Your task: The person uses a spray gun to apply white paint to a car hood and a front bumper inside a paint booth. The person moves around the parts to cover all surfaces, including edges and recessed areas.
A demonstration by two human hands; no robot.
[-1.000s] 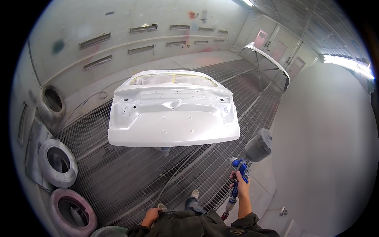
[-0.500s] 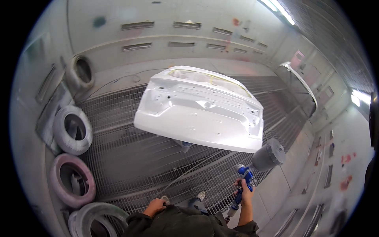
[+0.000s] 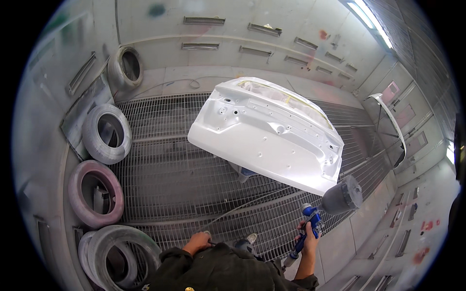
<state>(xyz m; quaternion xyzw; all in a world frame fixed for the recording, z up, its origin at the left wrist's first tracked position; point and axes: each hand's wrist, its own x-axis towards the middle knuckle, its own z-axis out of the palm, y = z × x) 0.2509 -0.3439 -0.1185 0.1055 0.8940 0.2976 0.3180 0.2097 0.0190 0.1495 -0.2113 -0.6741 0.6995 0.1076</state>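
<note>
In my right hand (image 3: 308, 237) is a blue spray gun (image 3: 313, 218), with my fingers wrapped round its handle. A dark grey paint cup (image 3: 342, 195) sits on the gun and tilts to the right, close to the panel's near right corner. The white car tailgate (image 3: 272, 145) lies raised above the floor, with a masked window opening (image 3: 286, 97) along its far side. Low in front of my body my left hand (image 3: 198, 241) is closed, seemingly on a thin air hose (image 3: 238, 209) that runs across the grating. My left fingertips are partly hidden.
Beneath the tailgate part of a stand (image 3: 241, 172) shows on the floor grating (image 3: 165, 174). Several overspray-covered tyres (image 3: 97, 193) line the left wall. A white curved car part (image 3: 391, 119) stands at the far right. Slotted vents (image 3: 204, 21) mark the booth walls.
The view has swung left, so the tailgate and tyres appear further right. The spray gun stays in my right hand near the tailgate's right corner. My left hand remains closed.
</note>
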